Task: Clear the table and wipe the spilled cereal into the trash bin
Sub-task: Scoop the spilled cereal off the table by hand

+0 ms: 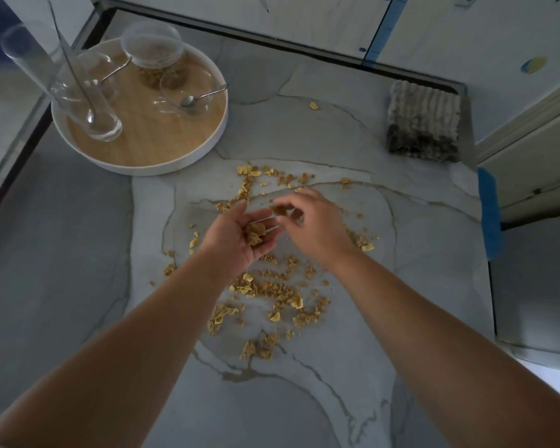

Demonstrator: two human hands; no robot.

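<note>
Spilled cereal (pixel 272 292) lies scattered in brown and yellow crumbs across the middle of the marble table (pixel 417 286). My left hand (pixel 236 236) hovers palm up over the spill, cupped around a small heap of cereal. My right hand (pixel 311 221) is just to its right, fingertips pinching a brown clump directly above the left palm. A folded grey ribbed cloth (pixel 423 121) lies at the table's far right corner, untouched. No trash bin is in view.
A round white tray with a wooden floor (pixel 149 147) stands at the far left, holding a tall glass with a long spoon (pixel 62 79), a lidded cereal jar (pixel 154 50) and glass bowls with spoons. Blue tape (pixel 490 215) marks the right edge.
</note>
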